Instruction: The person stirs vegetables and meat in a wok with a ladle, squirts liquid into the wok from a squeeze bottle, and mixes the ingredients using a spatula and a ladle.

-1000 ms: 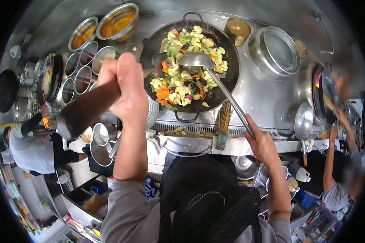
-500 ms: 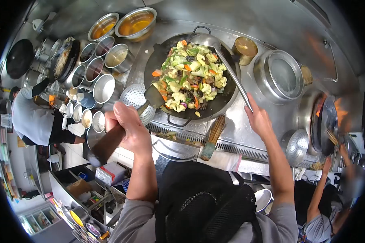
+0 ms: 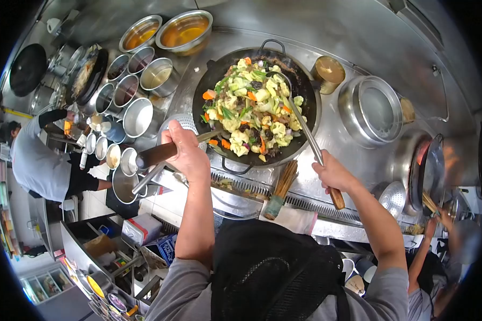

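Observation:
A black two-handled wok (image 3: 209,69) holds mixed cauliflower, carrot and greens (image 3: 251,107). My left hand (image 3: 185,150) is wrapped round the dark wooden handle of a spatula (image 3: 158,154), whose metal end reaches the wok's left side among the food. On the right, my right hand (image 3: 334,174) grips a long-handled ladle (image 3: 309,131) near its wooden end. The ladle's bowl lies in the vegetables at the wok's upper right, partly hidden by them. Below the wok rests a bamboo brush (image 3: 281,190). A perforated strainer (image 3: 183,122) sits partly behind my left hand.
Metal cups and pots (image 3: 138,117) and two bowls of orange liquid (image 3: 185,33) stand left. A tin (image 3: 328,74) and a large round pot (image 3: 372,109) are right of the wok. One person (image 3: 43,155) works far left, another person's arm (image 3: 423,251) shows right.
The ladle has come down from the wok's far rim into the food. My left hand has moved up and right, bringing the spatula further into the wok. The camera view has shifted slightly.

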A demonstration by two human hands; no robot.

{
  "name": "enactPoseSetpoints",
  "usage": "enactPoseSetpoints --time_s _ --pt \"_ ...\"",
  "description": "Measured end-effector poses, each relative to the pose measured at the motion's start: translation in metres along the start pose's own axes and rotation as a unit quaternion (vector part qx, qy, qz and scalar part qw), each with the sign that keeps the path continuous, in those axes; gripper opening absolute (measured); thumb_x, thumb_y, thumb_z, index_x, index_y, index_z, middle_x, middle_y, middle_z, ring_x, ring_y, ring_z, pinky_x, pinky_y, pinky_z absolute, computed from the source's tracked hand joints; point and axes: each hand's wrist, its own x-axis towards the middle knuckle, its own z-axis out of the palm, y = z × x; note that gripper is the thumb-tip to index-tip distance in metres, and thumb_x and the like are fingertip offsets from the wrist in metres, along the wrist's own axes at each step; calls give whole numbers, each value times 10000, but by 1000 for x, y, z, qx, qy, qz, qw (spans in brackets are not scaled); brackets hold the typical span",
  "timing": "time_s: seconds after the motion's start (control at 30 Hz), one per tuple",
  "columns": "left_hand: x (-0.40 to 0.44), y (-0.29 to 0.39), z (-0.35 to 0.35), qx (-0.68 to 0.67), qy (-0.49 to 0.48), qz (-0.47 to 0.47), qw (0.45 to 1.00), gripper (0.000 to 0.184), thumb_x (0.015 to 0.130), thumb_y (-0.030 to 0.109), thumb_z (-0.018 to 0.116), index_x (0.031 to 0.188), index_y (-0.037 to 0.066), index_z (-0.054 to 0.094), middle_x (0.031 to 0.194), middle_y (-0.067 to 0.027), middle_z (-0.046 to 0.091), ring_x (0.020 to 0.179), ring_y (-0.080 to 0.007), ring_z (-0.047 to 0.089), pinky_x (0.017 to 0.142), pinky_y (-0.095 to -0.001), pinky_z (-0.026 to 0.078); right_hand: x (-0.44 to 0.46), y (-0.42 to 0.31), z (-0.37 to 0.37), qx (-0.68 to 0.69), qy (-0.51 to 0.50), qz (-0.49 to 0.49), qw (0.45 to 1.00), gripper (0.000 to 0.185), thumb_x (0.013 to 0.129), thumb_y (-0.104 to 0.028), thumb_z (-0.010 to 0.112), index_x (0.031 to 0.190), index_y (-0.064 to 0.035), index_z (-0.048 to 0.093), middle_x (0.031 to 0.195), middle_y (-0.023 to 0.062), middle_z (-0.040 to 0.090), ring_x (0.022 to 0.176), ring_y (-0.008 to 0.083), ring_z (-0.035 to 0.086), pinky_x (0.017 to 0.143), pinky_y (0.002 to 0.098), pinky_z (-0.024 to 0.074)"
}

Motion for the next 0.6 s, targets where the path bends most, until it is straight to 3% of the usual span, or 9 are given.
enactPoseSetpoints --time_s 0.07,0.23,0.33,0.47,0.6 --pt "15 -20 -7 -74 36 -38 996 378 1063 207 632 776 121 400 613 39 356 527 -69 309 513 -269 255 -6 -13 3 143 -60 38 987 295 991 -143 594 1232 -46 455 665 -4 448 432 103 445 370 325 442" --pt "41 -58 -11 -148 -7 -60 987 338 1050 193 655 808 162 420 626 70 331 551 -59 245 523 -266 244 -7 -33 27 270 -128 63 952 298 959 -92 650 1199 -68 475 651 -22 442 426 77 434 361 317 427" --pt "63 -67 6 -172 -35 -131 976 350 1031 175 680 799 174 418 616 83 345 494 -41 286 483 -272 249 -5 -45 45 362 -143 39 920 267 947 -75 614 1177 -65 478 680 -3 481 437 79 452 378 323 480" --pt "89 -48 41 -160 -86 -126 975 404 1022 193 698 754 183 396 553 83 326 461 -43 265 462 -268 224 -40 -76 53 356 -102 28 928 306 951 -67 609 1218 -38 461 677 5 485 437 86 461 383 325 482" --pt "95 -18 48 -197 -103 -98 970 438 1012 156 719 713 165 400 588 86 358 470 -23 260 441 -258 186 -78 -89 72 279 -22 1 960 406 951 -69 581 1324 18 446 632 -7 475 432 101 465 389 314 442"
